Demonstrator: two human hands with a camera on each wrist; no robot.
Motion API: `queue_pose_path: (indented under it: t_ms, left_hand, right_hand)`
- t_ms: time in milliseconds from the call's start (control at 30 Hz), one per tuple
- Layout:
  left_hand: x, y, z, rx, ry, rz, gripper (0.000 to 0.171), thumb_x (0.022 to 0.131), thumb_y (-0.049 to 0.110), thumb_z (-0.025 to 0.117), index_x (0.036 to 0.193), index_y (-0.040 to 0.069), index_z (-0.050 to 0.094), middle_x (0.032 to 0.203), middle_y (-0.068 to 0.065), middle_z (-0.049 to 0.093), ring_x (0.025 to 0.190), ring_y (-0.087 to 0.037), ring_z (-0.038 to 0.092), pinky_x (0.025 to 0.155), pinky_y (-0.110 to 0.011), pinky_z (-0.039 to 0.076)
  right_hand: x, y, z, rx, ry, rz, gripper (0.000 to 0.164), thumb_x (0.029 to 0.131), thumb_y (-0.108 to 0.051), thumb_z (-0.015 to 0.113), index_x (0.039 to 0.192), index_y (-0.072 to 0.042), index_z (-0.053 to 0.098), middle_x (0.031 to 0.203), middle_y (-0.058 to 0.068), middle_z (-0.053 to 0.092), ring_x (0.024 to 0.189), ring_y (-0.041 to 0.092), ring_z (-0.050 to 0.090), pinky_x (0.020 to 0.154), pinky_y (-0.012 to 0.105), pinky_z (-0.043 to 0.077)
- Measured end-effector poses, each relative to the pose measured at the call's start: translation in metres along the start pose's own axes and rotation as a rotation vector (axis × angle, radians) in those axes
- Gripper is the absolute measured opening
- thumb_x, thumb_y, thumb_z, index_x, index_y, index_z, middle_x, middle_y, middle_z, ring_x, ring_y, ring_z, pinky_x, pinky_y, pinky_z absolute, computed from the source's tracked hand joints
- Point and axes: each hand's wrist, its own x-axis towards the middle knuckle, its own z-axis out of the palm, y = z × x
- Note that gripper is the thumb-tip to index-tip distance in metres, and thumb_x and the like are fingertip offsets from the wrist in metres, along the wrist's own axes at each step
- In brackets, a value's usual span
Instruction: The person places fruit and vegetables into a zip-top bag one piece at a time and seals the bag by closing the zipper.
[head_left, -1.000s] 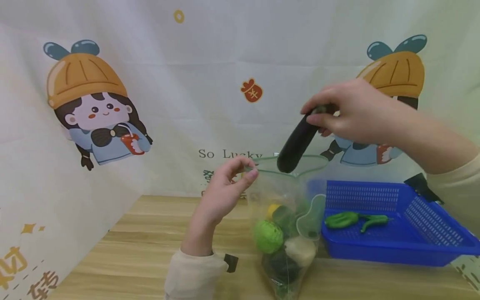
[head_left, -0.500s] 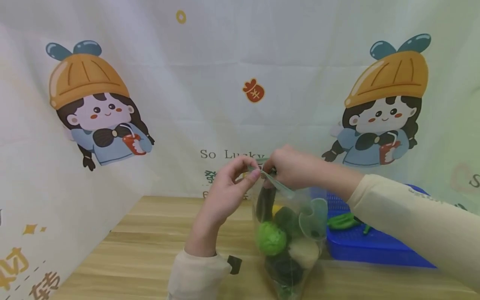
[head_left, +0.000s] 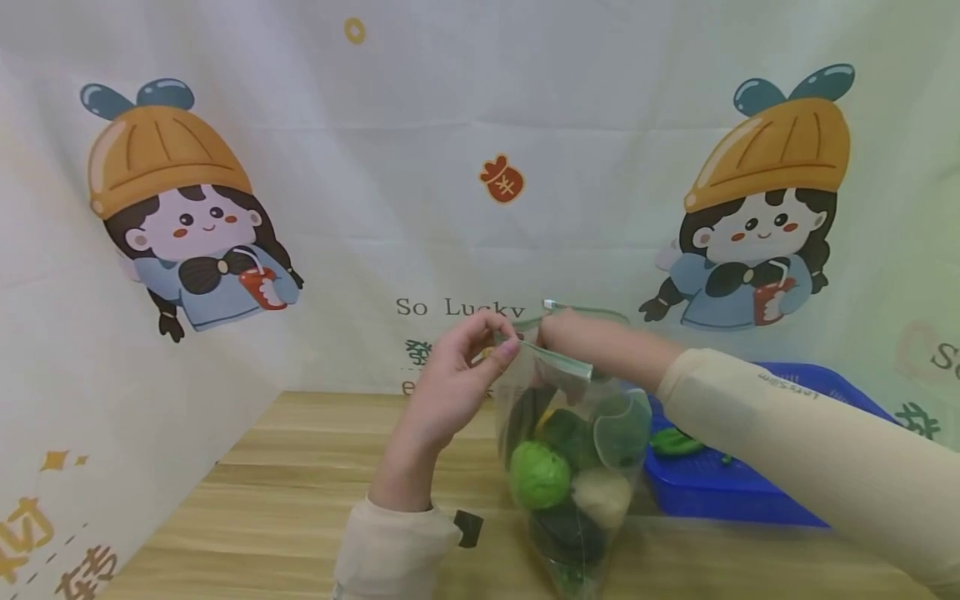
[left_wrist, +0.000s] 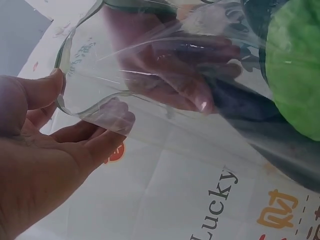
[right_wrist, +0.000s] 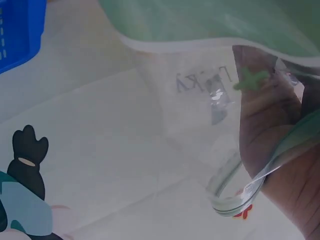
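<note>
My left hand pinches the green rim of a clear zip bag between thumb and fingers, keeping its mouth spread. Through that mouth reaches my right hand; in the left wrist view its fingers show through the plastic, fairly straight, tips right at the upper end of a dark eggplant. The eggplant leans against the bag's left side. Below it sit a light green, cabbage-like ball, a pale roundish vegetable and a dark bulky one. Part of the right hand is hidden by the bag's rim.
Right of the bag stands a blue plastic basket, partly behind my right sleeve, with green peppers inside. Everything stands on a wood-grain tabletop. A printed white cloth hangs close behind.
My right hand has carried the eggplant from above the bag down into it, and now reaches deeper, its fingers loosened. The left hand has kept its grip on the rim.
</note>
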Motion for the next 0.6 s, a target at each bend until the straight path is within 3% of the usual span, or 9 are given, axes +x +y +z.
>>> queue_pose_path:
  t_ms: [167,267,433,567,600]
  left_hand:
    - [-0.001,-0.001,-0.001,-0.013,-0.013,-0.011,0.006,0.108,0.011,0.062,0.109,0.005,0.062,0.124,-0.009,0.063,0.133,-0.022,0.060,0.111,-0.047,0.053]
    - [-0.003,-0.001,-0.001,-0.010,-0.015,-0.021,0.006,0.107,0.010,0.064,0.109,0.005,0.062,0.128,-0.011,0.063,0.135,-0.022,0.059,0.115,-0.051,0.052]
    - [-0.004,-0.002,-0.003,0.023,-0.006,-0.041,0.008,0.106,0.013,0.066,0.111,0.008,0.063,0.131,-0.009,0.065,0.131,-0.022,0.061,0.116,-0.051,0.052]
    - [-0.003,-0.002,-0.006,0.049,0.007,-0.059,0.007,0.106,0.016,0.066,0.111,0.010,0.064,0.136,-0.007,0.066,0.132,-0.021,0.062,0.116,-0.052,0.052]
    - [-0.003,-0.001,-0.006,0.050,0.006,-0.062,0.008,0.107,0.016,0.066,0.111,0.010,0.064,0.138,-0.007,0.066,0.133,-0.021,0.062,0.116,-0.052,0.051]
  right_hand:
    - [-0.005,0.010,0.003,0.018,-0.024,-0.039,0.029,0.095,-0.038,0.079,0.085,-0.011,0.078,0.076,0.000,0.077,0.065,0.013,0.067,0.063,0.025,0.056]
    - [-0.009,0.011,-0.002,0.031,-0.076,-0.052,0.031,0.098,-0.039,0.075,0.092,-0.009,0.080,0.078,-0.001,0.075,0.066,0.011,0.063,0.063,0.023,0.053]
    - [-0.026,0.011,-0.029,-0.004,-0.254,-0.031,0.031,0.107,-0.031,0.061,0.089,-0.009,0.074,0.073,-0.004,0.063,0.064,0.007,0.054,0.060,0.022,0.045]
    - [-0.045,0.014,-0.053,0.015,-0.402,0.038,0.028,0.108,-0.028,0.057,0.086,-0.013,0.067,0.075,-0.005,0.057,0.064,0.007,0.054,0.056,0.022,0.049]
    - [-0.050,0.015,-0.059,0.023,-0.422,0.054,0.026,0.108,-0.029,0.057,0.092,-0.013,0.070,0.081,-0.003,0.061,0.068,0.009,0.058,0.058,0.024,0.051]
